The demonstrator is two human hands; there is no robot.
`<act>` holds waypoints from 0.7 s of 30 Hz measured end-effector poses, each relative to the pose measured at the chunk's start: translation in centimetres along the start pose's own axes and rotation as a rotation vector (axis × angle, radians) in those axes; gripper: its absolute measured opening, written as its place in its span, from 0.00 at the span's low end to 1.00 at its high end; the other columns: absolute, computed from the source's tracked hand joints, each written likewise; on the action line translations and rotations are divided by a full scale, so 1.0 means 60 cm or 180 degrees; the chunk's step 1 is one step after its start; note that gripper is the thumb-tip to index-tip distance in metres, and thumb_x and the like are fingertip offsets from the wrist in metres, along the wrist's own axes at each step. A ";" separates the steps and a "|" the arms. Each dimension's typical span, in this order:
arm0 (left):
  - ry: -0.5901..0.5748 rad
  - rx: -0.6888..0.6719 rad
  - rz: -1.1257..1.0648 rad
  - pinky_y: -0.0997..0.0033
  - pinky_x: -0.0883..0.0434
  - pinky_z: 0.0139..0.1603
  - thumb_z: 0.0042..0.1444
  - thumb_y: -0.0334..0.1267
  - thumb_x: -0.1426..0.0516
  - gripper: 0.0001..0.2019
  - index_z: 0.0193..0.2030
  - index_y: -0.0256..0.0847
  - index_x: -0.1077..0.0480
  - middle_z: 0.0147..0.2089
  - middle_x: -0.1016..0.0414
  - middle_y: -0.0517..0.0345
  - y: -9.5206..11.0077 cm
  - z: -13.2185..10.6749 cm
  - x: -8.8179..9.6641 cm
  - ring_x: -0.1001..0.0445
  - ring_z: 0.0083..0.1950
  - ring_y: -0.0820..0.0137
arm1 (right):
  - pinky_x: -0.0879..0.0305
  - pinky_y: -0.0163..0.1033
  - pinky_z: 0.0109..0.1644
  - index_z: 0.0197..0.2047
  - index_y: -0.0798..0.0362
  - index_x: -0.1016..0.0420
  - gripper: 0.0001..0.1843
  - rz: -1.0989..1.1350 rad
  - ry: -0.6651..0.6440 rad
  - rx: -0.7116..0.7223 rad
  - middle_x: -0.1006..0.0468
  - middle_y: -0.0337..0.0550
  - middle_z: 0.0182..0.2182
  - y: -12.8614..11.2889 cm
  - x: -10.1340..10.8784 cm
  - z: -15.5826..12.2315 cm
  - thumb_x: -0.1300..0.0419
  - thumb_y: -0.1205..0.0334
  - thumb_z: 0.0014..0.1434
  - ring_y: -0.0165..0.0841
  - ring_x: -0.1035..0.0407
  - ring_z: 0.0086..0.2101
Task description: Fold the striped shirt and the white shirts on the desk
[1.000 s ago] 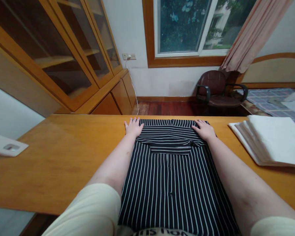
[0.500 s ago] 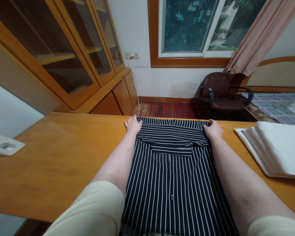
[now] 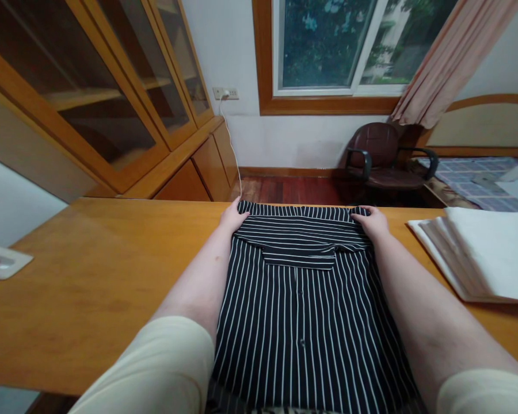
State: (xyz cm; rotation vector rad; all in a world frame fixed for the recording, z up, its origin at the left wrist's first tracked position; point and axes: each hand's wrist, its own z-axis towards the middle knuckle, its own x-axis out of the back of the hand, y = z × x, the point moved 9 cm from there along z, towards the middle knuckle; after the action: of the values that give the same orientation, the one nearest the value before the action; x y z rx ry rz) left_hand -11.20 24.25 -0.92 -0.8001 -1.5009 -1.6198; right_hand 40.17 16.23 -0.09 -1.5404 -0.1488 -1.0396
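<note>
A black shirt with white stripes point(image 3: 300, 310) lies along the table, buttons down its middle and a folded band with crosswise stripes at the far end. My left hand point(image 3: 233, 218) grips its far left corner, thumb on top of the cloth and fingers mostly hidden behind. At the far right corner my right hand point(image 3: 373, 221) holds the cloth the same way, thumb on top. The far edge of the shirt runs between both hands along the table's back edge. Its near end reaches the bottom of the view.
The wooden table point(image 3: 125, 276) spreads under the shirt. To the right sits a stack of white folded material point(image 3: 492, 253); a white slotted object point(image 3: 4, 261) is at the left edge. Beyond stand a glass-door cabinet point(image 3: 168, 144), a brown armchair point(image 3: 382, 155) and a bed point(image 3: 470, 178).
My left hand's fingers, spread at the corner before, have closed around it. The right thumb has moved inward over the cloth, and the far corners look slightly lifted. The view has shifted slightly.
</note>
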 end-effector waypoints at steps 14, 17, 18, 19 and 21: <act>0.0214 -0.0356 -0.0576 0.71 0.31 0.40 0.46 0.41 0.38 0.09 0.33 0.41 0.31 0.31 0.27 0.61 0.044 -0.007 0.113 0.28 0.37 0.67 | 0.35 0.38 0.35 0.28 0.50 0.34 0.14 0.1324 0.0495 0.0288 0.29 0.36 0.26 -0.068 0.098 -0.008 0.34 0.55 0.41 0.33 0.32 0.30; 0.0356 -0.0590 -0.0767 0.72 0.32 0.37 0.44 0.42 0.38 0.11 0.30 0.40 0.33 0.28 0.31 0.64 0.067 -0.042 0.183 0.30 0.33 0.70 | 0.33 0.42 0.39 0.29 0.48 0.36 0.14 0.1438 0.0652 0.0630 0.26 0.39 0.31 -0.108 0.159 -0.048 0.35 0.53 0.45 0.35 0.31 0.33; 0.0406 -0.0639 -0.0840 0.72 0.32 0.37 0.44 0.43 0.38 0.11 0.30 0.40 0.34 0.28 0.31 0.64 0.072 -0.061 0.206 0.30 0.33 0.70 | 0.32 0.44 0.41 0.29 0.46 0.36 0.14 0.1504 0.0655 0.0713 0.26 0.40 0.33 -0.118 0.179 -0.069 0.35 0.52 0.46 0.37 0.30 0.35; 0.0443 -0.0699 -0.0931 0.72 0.32 0.38 0.44 0.44 0.38 0.12 0.30 0.40 0.34 0.28 0.31 0.64 0.075 -0.082 0.228 0.30 0.33 0.70 | 0.32 0.46 0.43 0.29 0.45 0.37 0.13 0.1615 0.0697 0.0754 0.25 0.40 0.33 -0.123 0.199 -0.093 0.35 0.52 0.46 0.38 0.30 0.36; 0.0416 -0.0735 -0.1134 0.70 0.31 0.39 0.43 0.46 0.38 0.14 0.30 0.41 0.36 0.30 0.29 0.62 0.072 -0.133 0.260 0.29 0.35 0.70 | 0.31 0.49 0.46 0.28 0.43 0.37 0.14 0.1809 0.0793 0.0752 0.26 0.39 0.34 -0.120 0.238 -0.147 0.35 0.52 0.45 0.40 0.29 0.38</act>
State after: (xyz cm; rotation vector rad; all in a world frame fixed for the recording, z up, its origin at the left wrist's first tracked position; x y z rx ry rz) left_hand -14.93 14.43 13.78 -0.5544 -1.4381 -2.0967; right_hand 39.61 4.38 13.79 -1.1293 0.3151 -0.7164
